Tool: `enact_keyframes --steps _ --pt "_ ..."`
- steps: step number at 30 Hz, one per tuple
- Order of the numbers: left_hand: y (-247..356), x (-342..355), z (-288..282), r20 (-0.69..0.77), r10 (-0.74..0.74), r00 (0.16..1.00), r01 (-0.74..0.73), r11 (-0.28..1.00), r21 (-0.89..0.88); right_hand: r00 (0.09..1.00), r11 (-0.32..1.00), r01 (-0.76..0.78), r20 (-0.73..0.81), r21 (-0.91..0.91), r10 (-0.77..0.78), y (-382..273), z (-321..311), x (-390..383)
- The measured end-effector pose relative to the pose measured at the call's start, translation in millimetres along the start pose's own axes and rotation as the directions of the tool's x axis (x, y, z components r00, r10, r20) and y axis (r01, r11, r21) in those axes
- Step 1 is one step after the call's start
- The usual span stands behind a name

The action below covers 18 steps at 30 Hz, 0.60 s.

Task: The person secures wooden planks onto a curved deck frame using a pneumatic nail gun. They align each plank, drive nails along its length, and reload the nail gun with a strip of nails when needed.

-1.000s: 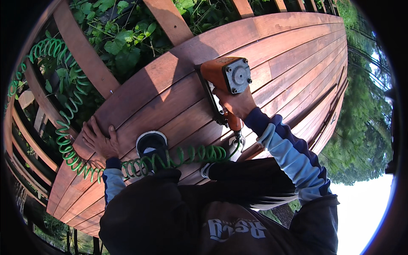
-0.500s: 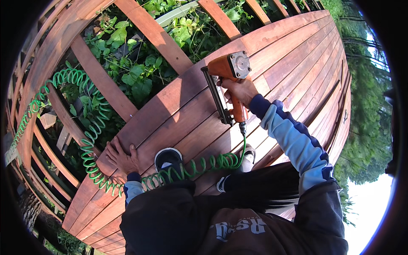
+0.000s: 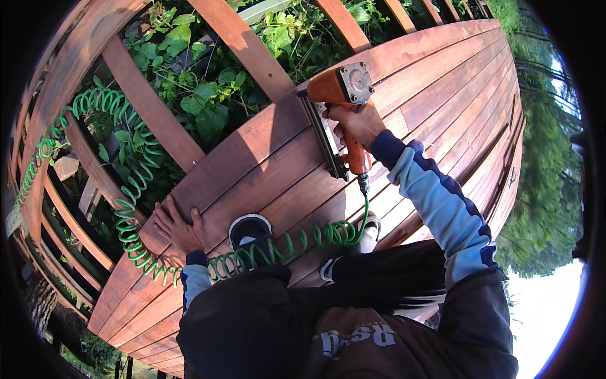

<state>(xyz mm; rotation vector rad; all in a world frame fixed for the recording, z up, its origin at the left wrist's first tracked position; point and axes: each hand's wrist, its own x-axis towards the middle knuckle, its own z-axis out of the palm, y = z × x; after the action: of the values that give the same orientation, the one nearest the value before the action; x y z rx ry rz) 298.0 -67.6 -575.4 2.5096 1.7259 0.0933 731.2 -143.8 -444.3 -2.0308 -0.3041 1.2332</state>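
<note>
My right hand (image 3: 360,126) is wrapped round the handle of an orange pneumatic nail gun (image 3: 329,87). Its dark magazine points back toward me, and its nose end is over the outer deck board. A green coiled air hose (image 3: 287,248) joins the bottom of the handle and loops across in front of me to the left. Flat on the wooden deck boards (image 3: 268,167), near their outer edge, rests my left hand (image 3: 180,225) with its fingers spread. It holds nothing, and the hose coils lie close beside its wrist.
Bare joists (image 3: 151,104) stick out beyond the deck edge, with gaps over green plants (image 3: 208,101). A curved wooden frame (image 3: 76,69) stands at the left. My shoes (image 3: 250,232) are on the boards. Loose strips lie at the right, with trees (image 3: 549,177) beyond.
The view has shifted slightly, so the deck and joists sit a little differently. My right hand still grips the nail gun at the deck edge; my left palm stays on the boards.
</note>
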Motion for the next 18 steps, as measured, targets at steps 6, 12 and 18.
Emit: enact_keyframes --steps 6,12,18 --pt "-3 0 2 0.010 0.007 1.000 -0.007 1.000 0.019 1.000 0.979 0.015 0.022 -0.203 -0.011 -12 3 0" --pt "-1 4 1 0.036 0.006 0.999 -0.005 1.000 -0.023 0.999 0.949 -0.007 0.049 -0.316 0.023 -22 6 4" --pt "-1 6 -1 0.015 0.036 0.999 -0.035 0.998 -0.043 0.997 0.958 -0.052 0.033 -0.282 0.063 -22 -2 6"
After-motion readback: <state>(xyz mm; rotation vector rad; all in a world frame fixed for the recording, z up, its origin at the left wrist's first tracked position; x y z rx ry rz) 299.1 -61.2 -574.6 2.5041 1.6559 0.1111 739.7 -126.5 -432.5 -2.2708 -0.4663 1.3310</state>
